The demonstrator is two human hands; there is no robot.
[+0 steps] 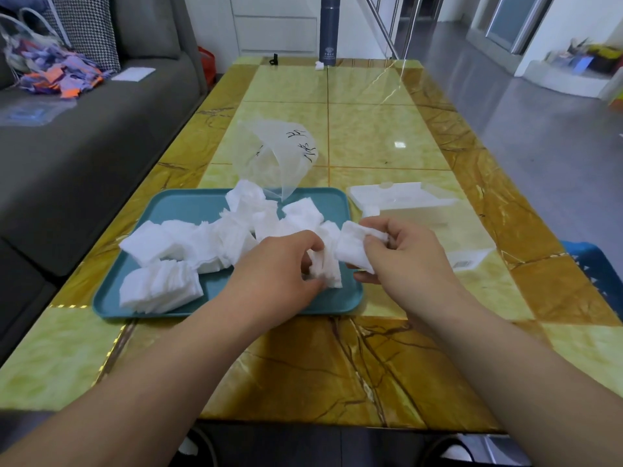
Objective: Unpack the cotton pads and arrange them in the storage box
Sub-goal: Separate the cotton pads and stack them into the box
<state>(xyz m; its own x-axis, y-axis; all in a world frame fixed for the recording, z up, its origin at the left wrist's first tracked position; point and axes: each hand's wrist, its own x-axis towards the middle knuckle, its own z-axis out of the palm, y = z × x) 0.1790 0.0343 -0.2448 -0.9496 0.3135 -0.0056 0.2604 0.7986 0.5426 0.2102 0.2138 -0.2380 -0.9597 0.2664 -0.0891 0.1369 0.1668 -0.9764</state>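
A small stack of pads (325, 264) is pinched in the curled fingers of the left hand (279, 264), over the near right corner of the tray (188, 203). A 2nd wad of pads (354, 249) is gripped between thumb and fingers of the right hand (404, 254), just beside the 1st. Other pads (188, 244) are heaped loose across the teal tray, with 2 neater piles at its left end. A clear bag (276, 156) is seen just behind the tray, and the clear box (397, 197) just right of it, on the table (371, 129). A dark flask (328, 28) is stood at the far edge.
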